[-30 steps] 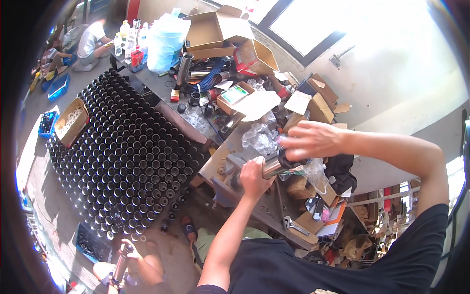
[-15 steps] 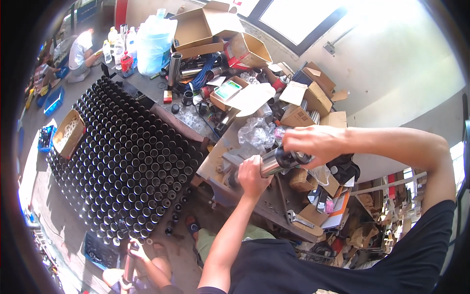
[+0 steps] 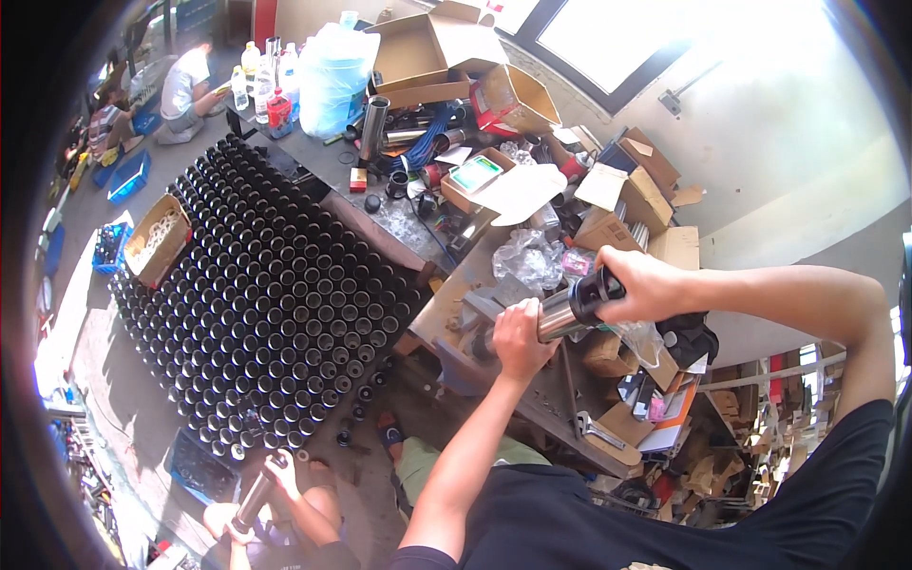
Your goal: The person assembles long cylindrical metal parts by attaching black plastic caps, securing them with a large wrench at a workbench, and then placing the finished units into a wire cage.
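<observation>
Above the workbench (image 3: 532,404) I hold a shiny metal tube (image 3: 557,320), tilted up toward the right. My left hand (image 3: 521,340) is wrapped round its lower left part. A black ring-shaped end piece (image 3: 591,294) sits on the tube's upper right end, with a dark opening. My right hand (image 3: 651,287) grips this black piece from the right, fingers over the top and thumb below. Whether the black piece is fixed to the tube I cannot tell.
Rows of black tubes (image 3: 275,304) stack at the left. Cardboard boxes (image 3: 518,100), a plastic bag (image 3: 527,258) and an adjustable wrench (image 3: 600,432) lie on the bench. At lower left a seated co-worker holds another tube (image 3: 255,502). A blue crate (image 3: 201,465) stands beside them.
The view has shifted, so the scene sits further right and lower. My right hand has turned on the black piece, showing more of it. My left hand keeps its hold.
</observation>
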Action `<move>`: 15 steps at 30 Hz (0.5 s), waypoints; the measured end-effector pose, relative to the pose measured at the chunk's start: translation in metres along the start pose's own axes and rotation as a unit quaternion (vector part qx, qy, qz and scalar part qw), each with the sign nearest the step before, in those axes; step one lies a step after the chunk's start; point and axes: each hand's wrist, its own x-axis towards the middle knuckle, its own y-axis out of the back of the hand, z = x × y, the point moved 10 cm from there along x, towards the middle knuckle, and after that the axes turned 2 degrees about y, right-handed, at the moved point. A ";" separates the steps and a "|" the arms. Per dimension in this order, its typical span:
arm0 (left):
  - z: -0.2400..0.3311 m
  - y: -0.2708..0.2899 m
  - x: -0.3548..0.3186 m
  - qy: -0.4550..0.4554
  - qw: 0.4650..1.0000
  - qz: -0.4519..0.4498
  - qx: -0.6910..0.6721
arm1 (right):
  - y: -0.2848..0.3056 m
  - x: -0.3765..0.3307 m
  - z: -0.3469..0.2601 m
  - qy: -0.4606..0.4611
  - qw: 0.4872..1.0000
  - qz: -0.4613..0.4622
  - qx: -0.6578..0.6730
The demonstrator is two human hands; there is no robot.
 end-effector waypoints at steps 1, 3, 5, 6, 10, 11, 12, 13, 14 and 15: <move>0.000 0.000 -0.001 -0.006 1.000 0.005 0.004 | 0.000 -0.002 -0.006 0.108 0.993 -0.031 -0.033; 0.003 -0.001 -0.002 -0.006 1.000 0.005 0.002 | -0.002 -0.009 -0.027 0.258 0.952 -0.073 -0.148; 0.001 -0.002 -0.002 -0.003 1.000 -0.001 -0.006 | 0.002 -0.009 -0.029 0.256 0.958 -0.035 -0.126; -0.001 0.000 -0.003 0.000 1.000 -0.002 -0.002 | 0.003 -0.007 -0.028 0.246 0.962 -0.015 -0.119; -0.004 -0.003 -0.003 -0.002 1.000 0.001 0.004 | -0.011 -0.014 0.015 -0.126 0.971 -0.092 0.181; -0.003 -0.003 -0.002 -0.004 1.000 0.000 0.005 | -0.020 -0.018 0.020 -0.215 0.920 -0.100 0.314; -0.002 -0.003 -0.001 -0.001 1.000 0.000 0.000 | -0.028 -0.023 0.024 -0.306 0.845 -0.086 0.429; 0.000 -0.004 0.001 0.002 1.000 -0.001 -0.004 | -0.033 -0.019 0.029 -0.300 0.836 -0.074 0.453; 0.000 -0.002 0.000 0.008 1.000 -0.003 -0.006 | -0.033 -0.017 0.029 -0.296 0.857 -0.087 0.414; 0.001 -0.002 0.000 0.005 1.000 -0.005 -0.004 | -0.032 -0.015 0.029 -0.291 0.876 -0.099 0.373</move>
